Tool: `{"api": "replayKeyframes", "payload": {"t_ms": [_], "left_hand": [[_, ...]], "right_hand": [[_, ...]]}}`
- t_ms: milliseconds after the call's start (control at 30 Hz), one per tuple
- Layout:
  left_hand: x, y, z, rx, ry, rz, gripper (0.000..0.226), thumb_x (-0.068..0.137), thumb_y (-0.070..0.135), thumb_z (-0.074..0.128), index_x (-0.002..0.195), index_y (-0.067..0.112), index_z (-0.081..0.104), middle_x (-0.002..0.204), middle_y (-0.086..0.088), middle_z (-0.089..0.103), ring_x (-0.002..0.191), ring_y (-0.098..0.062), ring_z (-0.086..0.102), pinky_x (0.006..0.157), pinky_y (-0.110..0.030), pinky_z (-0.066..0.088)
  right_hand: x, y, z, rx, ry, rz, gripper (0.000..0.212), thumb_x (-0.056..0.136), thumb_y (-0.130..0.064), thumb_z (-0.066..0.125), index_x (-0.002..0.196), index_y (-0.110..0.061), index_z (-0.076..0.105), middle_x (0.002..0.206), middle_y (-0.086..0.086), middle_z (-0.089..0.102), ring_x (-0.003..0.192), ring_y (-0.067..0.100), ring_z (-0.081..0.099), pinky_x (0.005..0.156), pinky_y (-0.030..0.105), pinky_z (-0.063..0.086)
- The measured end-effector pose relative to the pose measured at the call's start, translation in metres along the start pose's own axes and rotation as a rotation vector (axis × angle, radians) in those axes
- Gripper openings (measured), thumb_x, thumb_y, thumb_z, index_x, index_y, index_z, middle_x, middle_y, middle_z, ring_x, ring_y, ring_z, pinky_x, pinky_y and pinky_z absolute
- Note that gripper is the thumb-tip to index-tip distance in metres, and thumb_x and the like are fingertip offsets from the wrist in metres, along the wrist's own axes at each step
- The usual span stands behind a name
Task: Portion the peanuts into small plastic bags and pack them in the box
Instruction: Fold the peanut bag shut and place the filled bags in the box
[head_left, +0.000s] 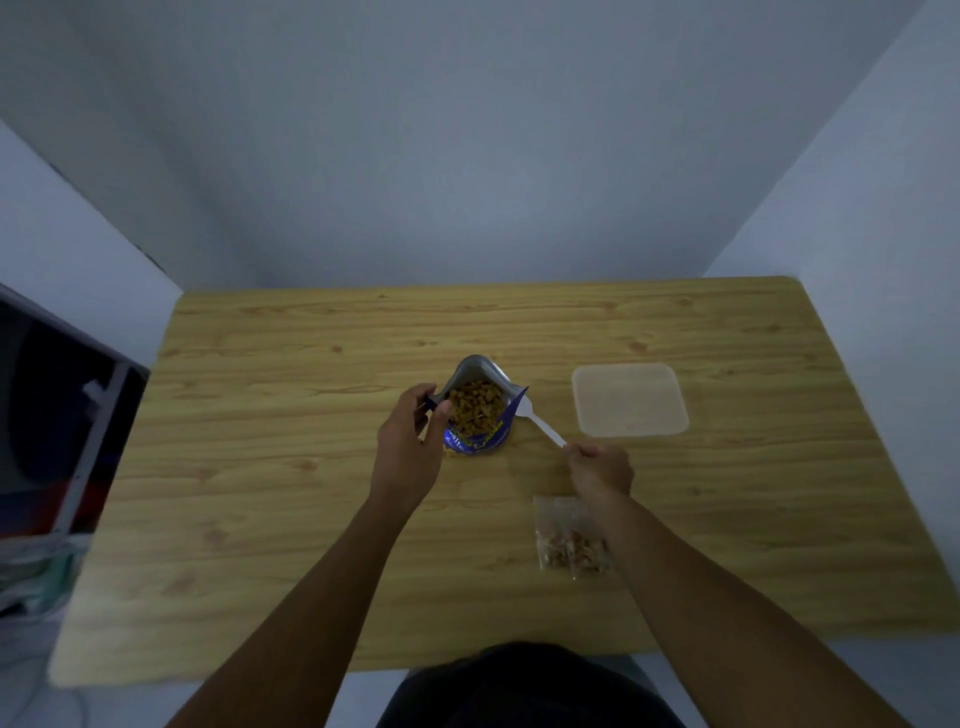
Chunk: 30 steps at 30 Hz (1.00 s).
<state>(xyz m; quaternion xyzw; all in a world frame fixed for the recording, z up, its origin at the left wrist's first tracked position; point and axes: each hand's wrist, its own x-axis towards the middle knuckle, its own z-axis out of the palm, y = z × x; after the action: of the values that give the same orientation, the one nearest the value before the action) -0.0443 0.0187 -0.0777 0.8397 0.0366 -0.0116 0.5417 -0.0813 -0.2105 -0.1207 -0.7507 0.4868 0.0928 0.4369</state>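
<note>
A blue foil pouch of peanuts (475, 410) stands open in the middle of the wooden table (260, 467). My left hand (410, 441) pinches the pouch's left rim and holds it open. My right hand (597, 467) grips the handle of a white plastic spoon (537, 423), whose bowl rests at the pouch's right rim. Small clear plastic bags with peanuts in them (569, 540) lie flat near my right forearm, partly hidden by it. A translucent plastic box (628, 400) sits to the right of the pouch.
The table stands in a corner between pale walls. A dark shelf unit with a white frame (67, 431) stands off the table's left edge. My dark-clothed lap (524, 686) shows at the near edge.
</note>
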Motion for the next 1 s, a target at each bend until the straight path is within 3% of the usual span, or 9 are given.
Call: {"api": "replayKeyframes", "payload": {"t_ms": [133,300,367,467,567,633,767,900,1000], "left_hand": [[0.001,0.000,-0.002,-0.006,-0.006,0.045,0.022,0.096,0.026,0.061,0.118,0.024,0.059,0.104,0.007,0.068,0.098,0.000,0.065,0.085,-0.014,0.050],[0.005,-0.007,-0.007,0.000,-0.013,0.091,0.025,0.100,0.016,0.052,0.124,0.017,0.058,0.105,0.005,0.068,0.094,0.008,0.063,0.082,-0.013,0.050],[0.007,-0.011,-0.009,0.012,-0.026,0.080,0.034,0.099,0.006,0.048,0.131,0.017,0.052,0.109,0.006,0.067,0.095,0.003,0.062,0.084,-0.013,0.047],[0.013,-0.015,-0.012,0.002,-0.114,0.091,0.048,0.088,-0.002,0.057,0.133,0.015,0.051,0.113,0.001,0.066,0.104,-0.010,0.063,0.095,-0.023,0.048],[0.021,-0.019,-0.017,0.031,-0.231,0.160,0.061,0.077,0.010,0.074,0.134,0.016,0.053,0.119,0.001,0.064,0.108,-0.010,0.063,0.096,-0.024,0.050],[0.026,-0.021,-0.023,0.061,-0.307,0.183,0.068,0.075,0.013,0.083,0.136,0.016,0.054,0.121,0.005,0.063,0.111,-0.005,0.062,0.095,-0.019,0.050],[0.038,-0.017,-0.034,0.105,-0.341,0.240,0.051,0.072,0.010,0.085,0.114,0.032,0.066,0.105,0.022,0.070,0.101,-0.001,0.067,0.094,-0.023,0.054],[0.050,-0.015,-0.036,0.223,-0.288,0.359,0.013,0.081,0.009,0.078,0.092,0.015,0.078,0.085,0.009,0.074,0.082,-0.002,0.069,0.081,-0.027,0.055],[0.052,-0.016,-0.037,0.283,-0.245,0.438,0.006,0.083,0.007,0.076,0.088,0.010,0.076,0.080,0.004,0.072,0.076,-0.005,0.065,0.074,-0.029,0.053]], "right_hand": [[0.006,0.002,0.001,-0.111,-0.090,0.022,0.014,0.086,-0.032,0.068,0.097,-0.027,0.074,0.096,-0.003,0.070,0.102,0.027,0.064,0.103,0.041,0.043],[-0.010,-0.015,-0.009,-0.389,-0.022,-0.095,0.015,0.091,-0.033,0.057,0.098,-0.034,0.070,0.100,-0.004,0.064,0.114,0.028,0.056,0.089,0.038,0.030],[-0.016,-0.025,-0.009,-0.287,-0.020,-0.295,0.015,0.092,-0.029,0.057,0.096,-0.030,0.072,0.099,-0.004,0.070,0.107,0.026,0.063,0.091,0.037,0.041],[-0.023,-0.047,-0.010,-0.064,-0.142,-0.611,0.033,0.086,-0.018,0.071,0.119,-0.017,0.070,0.111,-0.001,0.071,0.105,0.014,0.065,0.094,0.031,0.049],[-0.015,-0.069,-0.006,-0.257,-0.246,-0.873,0.056,0.081,-0.012,0.076,0.135,-0.016,0.060,0.126,0.005,0.063,0.116,0.021,0.060,0.101,0.038,0.047],[-0.013,-0.081,-0.003,-0.416,-0.303,-0.959,0.054,0.080,-0.011,0.073,0.132,-0.018,0.062,0.126,0.006,0.065,0.117,0.026,0.059,0.097,0.039,0.048],[-0.017,-0.095,-0.004,-0.567,-0.233,-1.079,0.026,0.079,-0.009,0.072,0.105,-0.016,0.076,0.100,0.008,0.072,0.100,0.029,0.062,0.073,0.034,0.043],[-0.012,-0.094,-0.008,-0.627,-0.197,-1.079,0.012,0.082,-0.017,0.074,0.093,-0.018,0.078,0.091,0.007,0.071,0.096,0.031,0.062,0.069,0.034,0.043],[-0.003,-0.085,-0.012,-0.552,-0.197,-1.018,0.005,0.081,-0.020,0.076,0.086,-0.019,0.077,0.086,0.004,0.071,0.089,0.026,0.062,0.065,0.031,0.039]]}}
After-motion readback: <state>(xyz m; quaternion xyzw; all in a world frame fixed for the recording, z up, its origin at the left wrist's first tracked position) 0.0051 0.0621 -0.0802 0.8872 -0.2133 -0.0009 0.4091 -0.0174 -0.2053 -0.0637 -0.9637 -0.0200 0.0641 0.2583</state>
